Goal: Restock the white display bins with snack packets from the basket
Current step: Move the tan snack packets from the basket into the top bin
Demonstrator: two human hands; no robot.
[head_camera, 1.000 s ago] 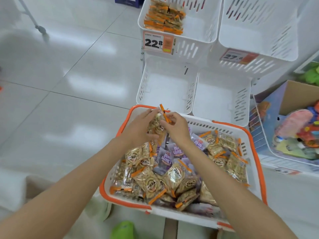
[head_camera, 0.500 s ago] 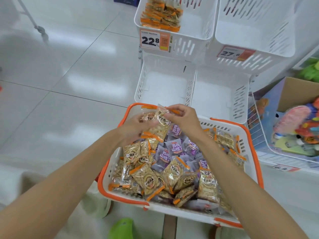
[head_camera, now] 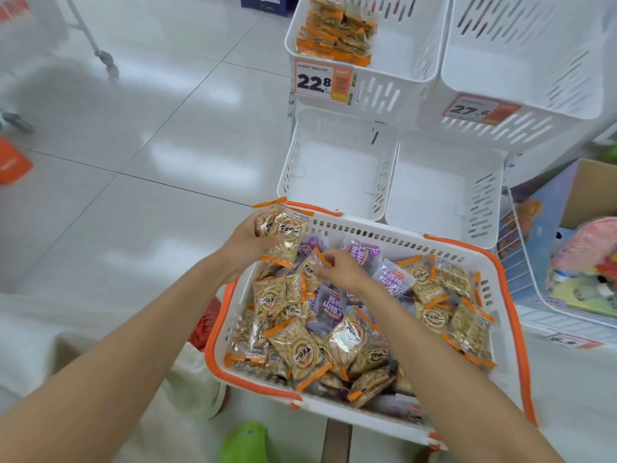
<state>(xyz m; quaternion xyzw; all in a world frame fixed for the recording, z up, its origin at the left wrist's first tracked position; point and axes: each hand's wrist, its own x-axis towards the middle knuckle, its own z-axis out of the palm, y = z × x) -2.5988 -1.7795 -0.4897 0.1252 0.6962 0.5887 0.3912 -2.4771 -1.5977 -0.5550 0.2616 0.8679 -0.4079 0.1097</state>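
Closest in, a green shoe [head_camera: 245, 442] pokes out on the floor below two bare forearms that reach forward over a white shopping basket [head_camera: 384, 233] with an orange rim. The basket is heaped with snack packets: clear orange-edged packets [head_camera: 300, 355] of tan snacks fill most of it, with purple packets [head_camera: 329, 305] among them toward the middle and far side. The right hand [head_camera: 344, 270] is down in the heap near the far left part of the basket, its fingertips pinching the orange edge of a single packet [head_camera: 312, 269] that lies on the pile. Just beyond it, above the basket's far left corner, the left hand [head_camera: 248, 243] grips a small bunch of orange-edged packets [head_camera: 283, 233], fingers curled round them. Behind the basket stand two white lower bins [head_camera: 337, 175] side by side. Above them sit two upper bins: the left upper bin [head_camera: 400, 61] holds a stack of orange-edged packets along its left side and carries a price tag [head_camera: 322, 82] reading 22.8, and the right upper bin [head_camera: 534, 61] bears a tag marked 27.6.
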